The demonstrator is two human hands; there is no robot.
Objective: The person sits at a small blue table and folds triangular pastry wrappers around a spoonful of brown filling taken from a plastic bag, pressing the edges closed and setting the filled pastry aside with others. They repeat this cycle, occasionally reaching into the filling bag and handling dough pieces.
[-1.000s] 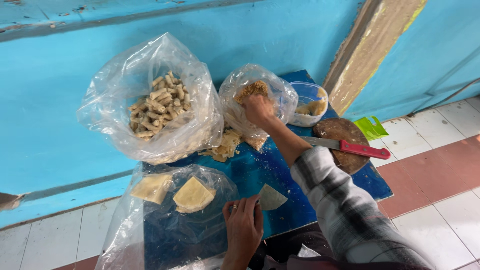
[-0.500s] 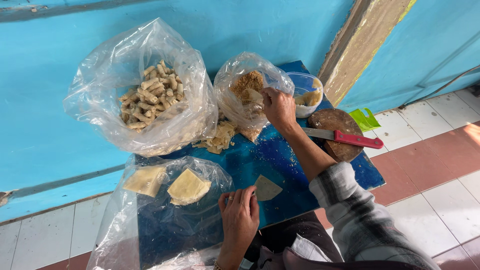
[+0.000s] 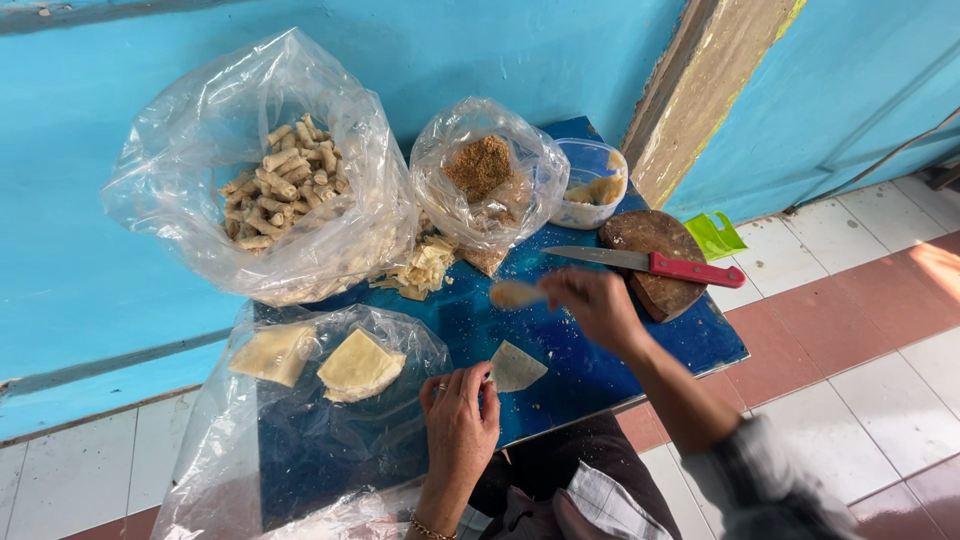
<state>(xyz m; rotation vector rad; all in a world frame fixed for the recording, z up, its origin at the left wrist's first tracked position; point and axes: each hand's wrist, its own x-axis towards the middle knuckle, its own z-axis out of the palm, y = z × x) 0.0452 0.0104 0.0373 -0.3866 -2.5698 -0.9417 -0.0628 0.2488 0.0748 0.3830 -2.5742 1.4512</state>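
The person's right hand point(image 3: 598, 305) is hovering over the blue tabletop point(image 3: 690, 345), its fingers closed around a spoon point(image 3: 517, 294) heaped with brown filling. The left hand point(image 3: 460, 415) is resting at the near edge, its fingers pinching a corner of a pale triangular wrapper point(image 3: 517, 366) lying flat on the tabletop. Beyond the spoon, a clear bag of filling point(image 3: 487, 175) is sitting open, and a red-handled knife point(image 3: 640, 263) is lying across a round wooden board point(image 3: 655, 255).

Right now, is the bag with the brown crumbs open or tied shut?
Open. The clear plastic bag gapes at the top, its rim spread wide, and the heap of brown crumbs inside shows uncovered. No knot or tie is visible.
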